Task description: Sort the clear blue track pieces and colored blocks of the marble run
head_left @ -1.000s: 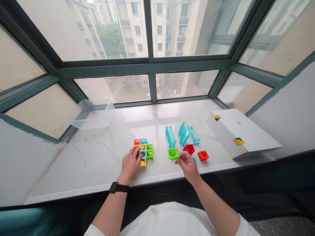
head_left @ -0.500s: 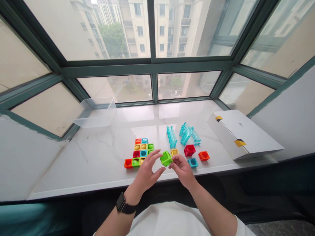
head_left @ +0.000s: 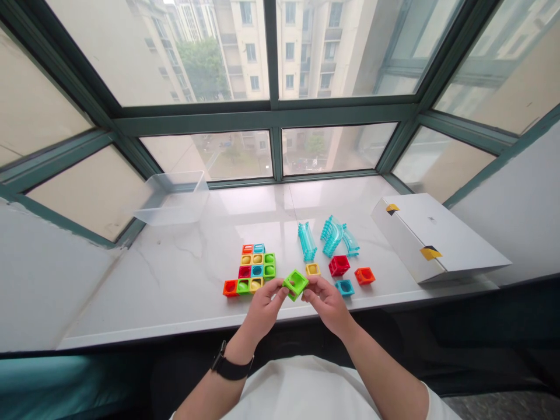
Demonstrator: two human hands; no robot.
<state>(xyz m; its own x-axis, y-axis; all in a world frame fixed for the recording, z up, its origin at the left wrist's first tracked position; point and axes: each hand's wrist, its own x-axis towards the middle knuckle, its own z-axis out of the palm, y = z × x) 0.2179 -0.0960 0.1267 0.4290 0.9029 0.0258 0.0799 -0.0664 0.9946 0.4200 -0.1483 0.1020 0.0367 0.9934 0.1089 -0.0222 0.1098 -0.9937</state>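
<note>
I am grasping a hollow green plastic cube (head_left: pixel 295 284) in the fingers of my left hand (head_left: pixel 262 310) and right hand (head_left: pixel 328 305), just beside coloured blocks (head_left: pixel 249 269).

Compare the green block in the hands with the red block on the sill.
The green plastic cube block is held up between the left hand and right hand, while the red plastic cube block rests on the marble windowsill, touching neither hand. The green block is tilted, its open face turned up; the red block sits on the stone. The green is bright lime, the red deep crimson. Both are chunky cubes with recessed faces, and look similar in size.
</note>
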